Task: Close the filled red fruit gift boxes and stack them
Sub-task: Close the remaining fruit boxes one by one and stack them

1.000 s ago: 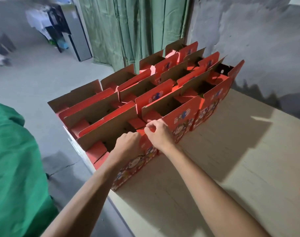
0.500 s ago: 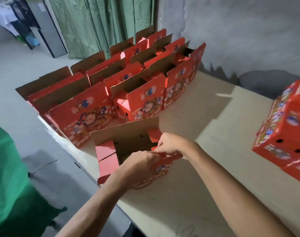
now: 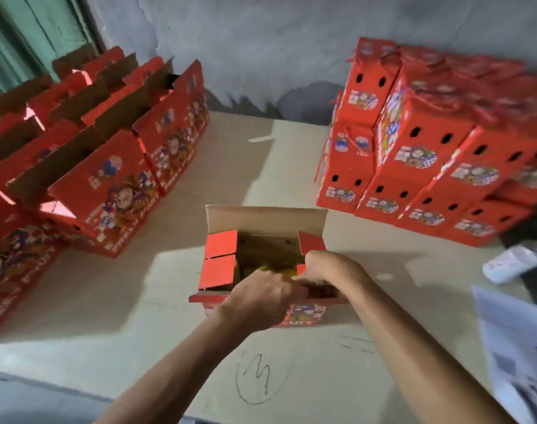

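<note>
While the closed stack (image 3: 426,154) is seen well to the right of the hands and the unclosed boxes (image 3: 108,166) to their left, the open box (image 3: 262,237) on the desk (image 3: 199,347) is gripped at its near flap by the curled left hand (image 3: 261,293) and right hand (image 3: 328,270), so folding the flaps shut is judged next.

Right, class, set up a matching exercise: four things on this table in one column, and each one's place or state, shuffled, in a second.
Things
1. open box under the hands
2. closed boxes
3. open boxes in rows
4. printed paper

Places or states
A. stacked at the right by the wall
B. lying at the table's near right edge
C. in the middle, far flap upright
D. at the left, flaps up

Pairs: 1-C, 2-A, 3-D, 4-B
</note>
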The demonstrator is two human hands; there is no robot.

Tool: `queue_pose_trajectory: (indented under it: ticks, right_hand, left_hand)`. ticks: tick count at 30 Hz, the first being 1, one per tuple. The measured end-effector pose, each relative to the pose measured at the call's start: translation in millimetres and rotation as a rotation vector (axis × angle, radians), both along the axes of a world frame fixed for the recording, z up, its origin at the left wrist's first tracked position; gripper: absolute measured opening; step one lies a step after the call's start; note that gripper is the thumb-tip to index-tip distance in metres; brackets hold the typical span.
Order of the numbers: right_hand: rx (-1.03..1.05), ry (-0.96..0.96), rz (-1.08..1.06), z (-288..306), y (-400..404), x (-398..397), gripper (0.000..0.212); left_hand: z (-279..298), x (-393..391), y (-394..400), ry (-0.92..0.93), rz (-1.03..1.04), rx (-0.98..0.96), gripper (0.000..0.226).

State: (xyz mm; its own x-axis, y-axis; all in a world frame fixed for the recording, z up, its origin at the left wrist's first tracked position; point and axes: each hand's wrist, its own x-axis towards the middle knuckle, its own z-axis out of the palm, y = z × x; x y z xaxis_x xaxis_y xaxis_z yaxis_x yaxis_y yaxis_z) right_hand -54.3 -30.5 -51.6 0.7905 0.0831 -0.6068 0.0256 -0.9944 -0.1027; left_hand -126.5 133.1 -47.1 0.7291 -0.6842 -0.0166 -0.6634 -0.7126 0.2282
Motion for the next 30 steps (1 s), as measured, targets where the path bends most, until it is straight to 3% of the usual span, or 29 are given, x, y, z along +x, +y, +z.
queue_pose_trajectory:
  ticks: [3,7,10,12,14,15,17,19,21,23,25,27,30]
  right_hand:
    - [0.034,0.025,-0.147,1.7,-48.6,-17.5,0.053]
    - [0.441,0.121,-0.465,7.6,-107.9,-42.5,0.045]
    - [0.452,0.019,-0.572,5.4,-149.0,-57.6,0.029]
    - [0.161,-0.164,-0.504,-3.2,-166.9,-68.0,0.022]
    - [-0.025,-0.381,-0.374,-16.8,-167.0,-78.9,0.051]
    - [0.056,-0.496,-0.325,-21.9,-161.1,-83.0,0.057]
    - [0.248,-0.706,-0.179,-30.9,-145.3,-83.0,0.046]
    - [0.318,-0.776,-0.086,-40.0,-131.7,-75.8,0.029]
    - [0.398,-0.797,-0.127,-50.0,-117.9,-67.8,0.019]
    - [0.461,-0.876,-0.173,-61.6,-107.6,-61.9,0.017]
    - [0.461,-0.945,-0.202,-70.4,-103.3,-56.8,0.015]
    - [0.387,-0.966,-0.218,-77.7,-103.8,-51.3,0.017]
    - [0.332,-0.978,-0.291,-85.6,-103.3,-44.6,0.032]
  left_hand:
    - [-8.5,-0.3,-30.2,-0.004,-0.117,-0.035,0.025]
    - [-17.4,6.0,-41.2,0.185,-0.084,-0.082,0.009]
    - [-17.4,14.1,-33.6,0.505,0.013,-0.074,0.046]
    - [-17.1,16.5,-23.9,0.577,0.066,-0.024,0.069]
    - [-17.6,15.0,-13.0,0.584,0.082,-0.020,0.076]
    - [-17.0,13.8,-8.6,0.581,0.083,-0.059,0.075]
    - [-15.5,10.4,-0.3,0.536,0.081,-0.167,0.070]
    - [-15.6,5.9,9.6,0.447,0.088,-0.254,0.058]
    - [-17.5,3.4,23.7,0.342,0.168,-0.312,0.043]
    - [-21.0,5.1,41.4,0.256,0.311,-0.303,0.046]
    - [-24.8,14.0,53.7,0.316,0.475,-0.424,0.062]
    - [-30.7,28.7,56.4,0.452,0.628,-0.543,0.060]
    - [-40.3,56.6,49.8,0.588,0.706,-0.505,0.052]
